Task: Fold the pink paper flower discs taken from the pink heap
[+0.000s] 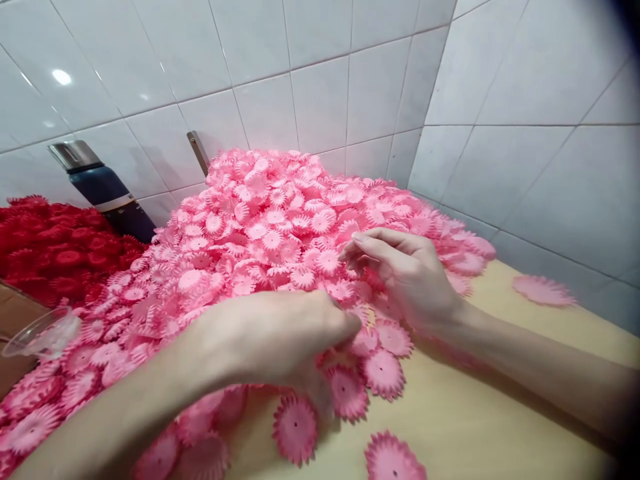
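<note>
Pink scallop-edged petal discs (280, 227) with small centre holes are heaped high against the wall. My left hand (285, 333) reaches over the front of the heap, back of the hand up. Its blurred thumb is spread from the forefinger, with loose pink discs (346, 392) beneath and beside it; the other fingers are hidden. To the right, my right hand (405, 273) hovers at the heap's edge, thumb and fingertips brought together. Whatever lies in that pinch, if anything, is too unclear to make out.
A pile of red discs (60, 247) lies at left beside a dark blue flask (113, 193). Near it are a clear plastic cup (45, 333) and a cardboard box (15, 313). A metal strip (198, 152) leans on the tiled wall (320, 87). Single discs dot the yellowish tabletop (480, 427).
</note>
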`<state>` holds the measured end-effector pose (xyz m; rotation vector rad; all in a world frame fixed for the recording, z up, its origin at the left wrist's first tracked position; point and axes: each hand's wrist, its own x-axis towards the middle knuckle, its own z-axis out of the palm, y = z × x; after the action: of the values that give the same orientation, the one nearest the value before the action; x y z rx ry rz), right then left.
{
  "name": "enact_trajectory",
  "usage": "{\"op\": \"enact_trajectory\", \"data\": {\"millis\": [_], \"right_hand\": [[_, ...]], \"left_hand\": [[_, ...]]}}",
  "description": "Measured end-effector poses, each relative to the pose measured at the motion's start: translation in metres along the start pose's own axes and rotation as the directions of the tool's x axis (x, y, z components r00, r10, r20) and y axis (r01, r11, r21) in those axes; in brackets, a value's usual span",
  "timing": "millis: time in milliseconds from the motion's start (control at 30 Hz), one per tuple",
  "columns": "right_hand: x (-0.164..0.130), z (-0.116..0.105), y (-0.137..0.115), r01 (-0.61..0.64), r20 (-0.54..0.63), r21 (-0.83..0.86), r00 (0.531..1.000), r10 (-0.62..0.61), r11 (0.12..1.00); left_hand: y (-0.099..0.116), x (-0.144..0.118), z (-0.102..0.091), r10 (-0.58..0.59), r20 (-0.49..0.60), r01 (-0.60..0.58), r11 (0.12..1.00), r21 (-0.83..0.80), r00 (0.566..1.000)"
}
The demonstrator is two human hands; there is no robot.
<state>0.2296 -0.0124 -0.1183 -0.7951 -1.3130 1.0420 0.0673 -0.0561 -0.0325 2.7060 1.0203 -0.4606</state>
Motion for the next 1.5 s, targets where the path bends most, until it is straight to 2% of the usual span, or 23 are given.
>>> {"op": "enact_trajectory", "data": {"millis": [67, 133, 267, 367, 433, 500, 633, 700, 767, 900, 1067, 1133, 1333, 1433, 1500], "right_hand": [[0.0, 0.001, -0.001, 0.002, 0.009, 0.007, 1.0, -0.002, 1.0], [0.0, 0.002, -0.002, -0.005, 0.011, 0.021, 1.0, 0.005, 1.0], [0.0, 0.002, -0.001, -0.01, 0.006, 0.04, 1.0, 0.009, 0.999], [0.0, 0.001, 0.0, -0.003, 0.013, 0.05, 1.0, 0.002, 0.999], [0.0, 0.001, -0.001, 0.001, 0.031, 0.053, 1.0, -0.002, 0.999], [0.0, 0.001, -0.002, 0.003, 0.066, 0.047, 0.998, -0.007, 0.999], [-0.003, 0.004, -0.006, -0.009, 0.144, 0.03, 0.99, 0.005, 1.0], [-0.004, 0.005, -0.006, -0.016, 0.156, 0.045, 0.988, 0.009, 0.999], [-0.005, 0.005, -0.006, -0.007, 0.143, 0.048, 0.99, 0.0, 0.999], [-0.004, 0.005, -0.004, 0.009, 0.113, 0.003, 0.994, -0.009, 1.0], [0.0, 0.005, -0.003, 0.004, 0.069, -0.004, 0.998, -0.004, 1.0], [0.001, 0.004, -0.003, 0.0, 0.06, 0.03, 0.998, -0.002, 1.0], [0.002, 0.004, -0.004, -0.041, 0.135, 0.203, 0.991, 0.013, 0.978], [0.003, 0.004, -0.002, -0.062, 0.087, 0.167, 0.995, 0.048, 0.984], [0.004, 0.003, 0.0, -0.067, 0.065, 0.126, 0.996, 0.059, 0.99]], "left_hand": [[-0.008, 0.0, -0.001, -0.082, -0.034, 0.084, 0.995, 0.047, 0.996], [-0.013, 0.001, 0.0, -0.117, -0.032, 0.119, 0.989, 0.089, 0.993], [-0.014, 0.002, 0.002, -0.088, -0.022, 0.089, 0.991, 0.096, 0.996], [-0.018, -0.004, -0.004, -0.083, -0.114, 0.09, 0.994, 0.058, 0.99], [-0.026, -0.008, -0.01, -0.067, -0.213, 0.061, 0.998, -0.036, 0.975], [-0.033, -0.009, -0.015, -0.054, -0.349, 0.001, 0.989, -0.149, 0.936], [-0.04, -0.002, -0.015, -0.07, -0.588, -0.108, 0.959, -0.262, 0.806], [-0.04, 0.003, -0.013, -0.075, -0.657, -0.141, 0.952, -0.27, 0.75], [-0.04, 0.006, -0.01, -0.071, -0.688, -0.15, 0.955, -0.256, 0.722], [-0.043, 0.007, -0.01, -0.088, -0.671, -0.129, 0.955, -0.267, 0.736], [-0.049, 0.008, -0.011, -0.178, -0.653, -0.106, 0.923, -0.371, 0.736], [-0.049, 0.009, -0.01, -0.189, -0.643, -0.108, 0.913, -0.393, 0.742], [-0.049, 0.02, -0.014, -0.22, -0.6, -0.064, 0.908, -0.415, 0.769], [-0.048, 0.021, -0.016, -0.265, -0.54, -0.104, 0.824, -0.557, 0.799], [-0.047, 0.019, -0.011, -0.292, -0.47, -0.153, 0.695, -0.702, 0.833]]}}
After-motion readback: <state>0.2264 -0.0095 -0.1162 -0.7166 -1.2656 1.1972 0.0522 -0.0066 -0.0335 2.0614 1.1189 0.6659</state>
